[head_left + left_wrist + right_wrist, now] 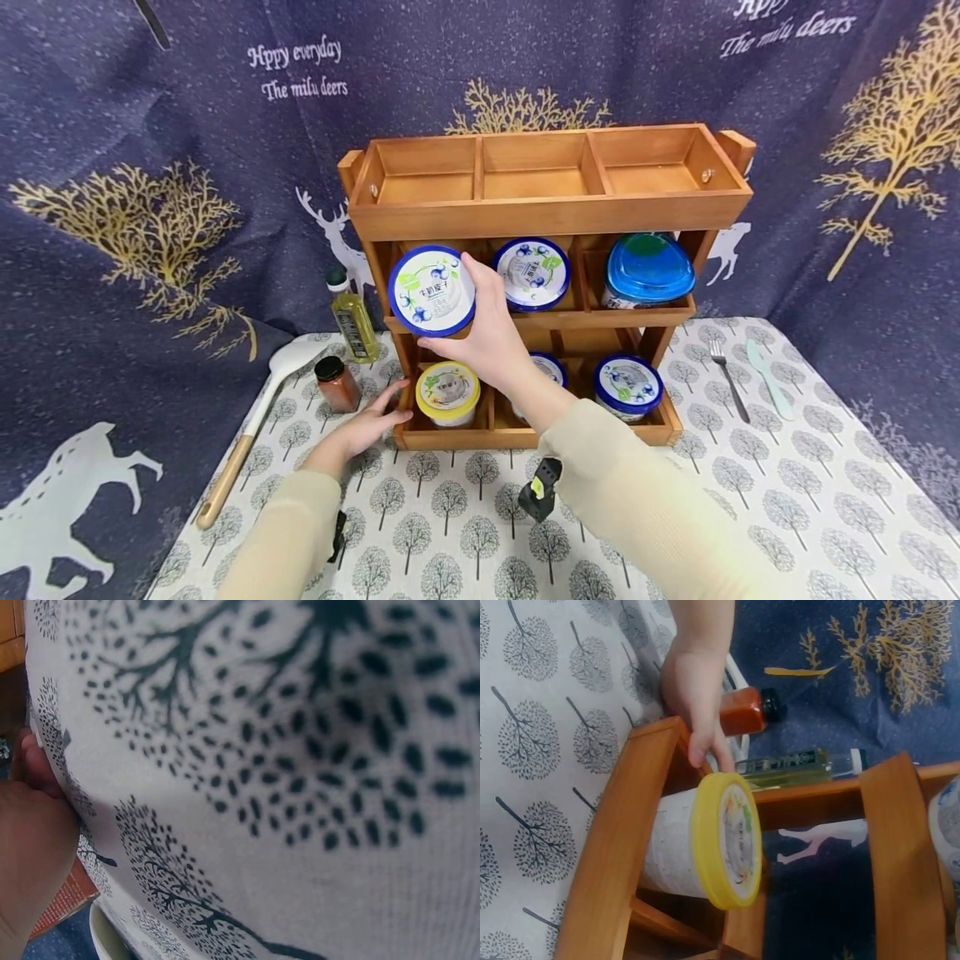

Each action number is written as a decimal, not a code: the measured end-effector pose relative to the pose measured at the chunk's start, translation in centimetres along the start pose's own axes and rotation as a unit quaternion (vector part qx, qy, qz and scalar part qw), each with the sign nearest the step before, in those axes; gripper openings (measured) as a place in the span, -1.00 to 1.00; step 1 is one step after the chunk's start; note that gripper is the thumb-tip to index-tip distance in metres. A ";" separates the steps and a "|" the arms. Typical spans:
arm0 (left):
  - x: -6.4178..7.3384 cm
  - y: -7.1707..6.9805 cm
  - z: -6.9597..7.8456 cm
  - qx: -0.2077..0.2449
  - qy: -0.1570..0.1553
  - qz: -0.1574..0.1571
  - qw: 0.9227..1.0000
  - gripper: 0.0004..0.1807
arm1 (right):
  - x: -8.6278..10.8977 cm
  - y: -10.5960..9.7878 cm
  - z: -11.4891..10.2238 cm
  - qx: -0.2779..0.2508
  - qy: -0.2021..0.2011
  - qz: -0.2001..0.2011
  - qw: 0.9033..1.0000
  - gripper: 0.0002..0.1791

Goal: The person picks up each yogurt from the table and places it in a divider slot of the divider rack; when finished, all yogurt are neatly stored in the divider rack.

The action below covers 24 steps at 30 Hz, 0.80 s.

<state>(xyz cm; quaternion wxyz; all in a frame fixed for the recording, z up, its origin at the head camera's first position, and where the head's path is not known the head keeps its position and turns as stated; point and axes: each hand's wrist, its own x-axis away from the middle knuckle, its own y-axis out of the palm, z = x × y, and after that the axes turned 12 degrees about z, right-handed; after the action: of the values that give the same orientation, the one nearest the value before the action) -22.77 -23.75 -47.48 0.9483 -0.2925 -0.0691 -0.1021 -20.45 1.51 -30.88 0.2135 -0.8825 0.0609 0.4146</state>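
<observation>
My right hand point(491, 337) grips a round tub with a blue-rimmed lid point(432, 290) by its right side, in front of the middle shelf's left compartment. The lid, printed with blueberries, faces me. My left hand point(367, 429) rests with extended fingers at the lower left side of the wooden rack point(547, 218). Just right of those fingers, a yellow-lidded tub point(447, 390) sits in the bottom left compartment. In the right wrist view, the yellow lid point(731, 840) is close to the left fingertips. Another blue-lidded tub point(531, 273) stands in the middle compartment.
A blue-covered tub point(649, 268) fills the middle shelf's right compartment. Two blue-lidded tubs, one at right point(628, 385), stand below. Left are an oil bottle point(354, 321), red-brown jar point(337, 385) and ladle point(247, 437); right, a fork point(729, 379) and knife point(769, 379).
</observation>
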 end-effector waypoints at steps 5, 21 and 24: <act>0.0 -0.1 -0.1 -0.001 0.005 -0.003 1.000 -0.20 | 0.0 0.8 0.2 0.000 -0.002 0.028 1.000 0.22; -0.4 0.1 -0.7 0.007 0.003 0.000 1.000 -0.20 | 0.2 2.4 0.7 0.009 0.019 0.048 0.999 0.22; -0.4 0.1 -0.6 0.010 0.005 -0.001 1.000 -0.20 | 0.1 2.7 0.8 0.012 0.020 0.049 0.999 0.21</act>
<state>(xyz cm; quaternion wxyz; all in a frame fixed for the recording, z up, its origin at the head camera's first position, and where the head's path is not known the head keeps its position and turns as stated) -23.10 -23.98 -48.10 0.9515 -0.2822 -0.0653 -0.1038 -21.73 -0.54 -32.31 0.2024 -0.8837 0.1134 0.4065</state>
